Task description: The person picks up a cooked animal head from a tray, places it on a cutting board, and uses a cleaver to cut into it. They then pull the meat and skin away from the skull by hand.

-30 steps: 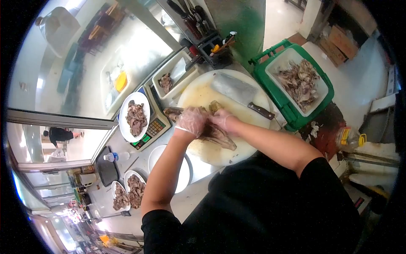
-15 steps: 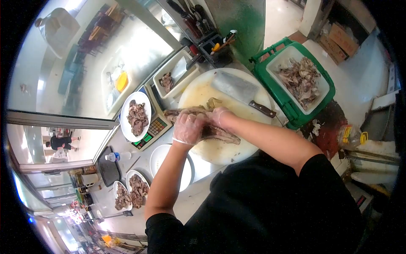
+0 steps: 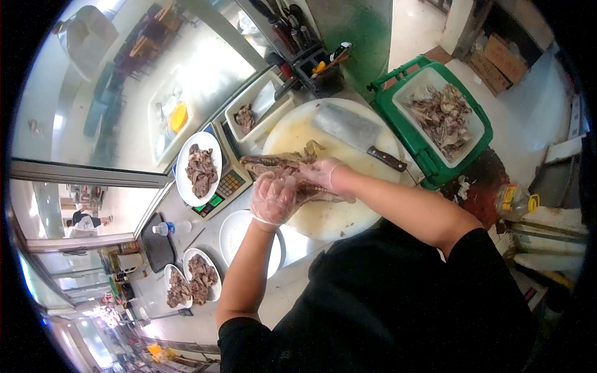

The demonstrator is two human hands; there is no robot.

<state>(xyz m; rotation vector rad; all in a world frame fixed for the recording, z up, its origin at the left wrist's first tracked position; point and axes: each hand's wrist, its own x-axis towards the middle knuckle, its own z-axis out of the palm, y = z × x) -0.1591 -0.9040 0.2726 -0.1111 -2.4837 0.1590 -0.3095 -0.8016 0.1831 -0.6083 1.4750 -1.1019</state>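
Note:
A brownish piece of cooked meat on the bone [image 3: 280, 163] lies on the round white chopping board [image 3: 357, 217]. My left hand [image 3: 273, 198], in a clear plastic glove, has its fingers curled onto the near left side of the meat. From the right, my gloved right hand [image 3: 324, 175] grips the meat's middle, with its fingertips partly hidden. A cleaver [image 3: 346, 127] with a dark wooden handle rests flat on the board beyond both hands. Just left of the board stands a digital scale [image 3: 231, 184] carrying a white plate [image 3: 181, 185] of meat pieces.
A green bin [image 3: 388, 99] with a pale liner holds bones and scraps at the right. Behind the scale sits a white tub [image 3: 273, 119] with meat and a blade. Another white plate [image 3: 239, 233] is near my left forearm. Knives stand in a dark rack [image 3: 311, 65].
My left hand has shifted slightly down and left, uncovering more of the meat's upper side. My right hand has moved slightly along the meat, which has turned a little.

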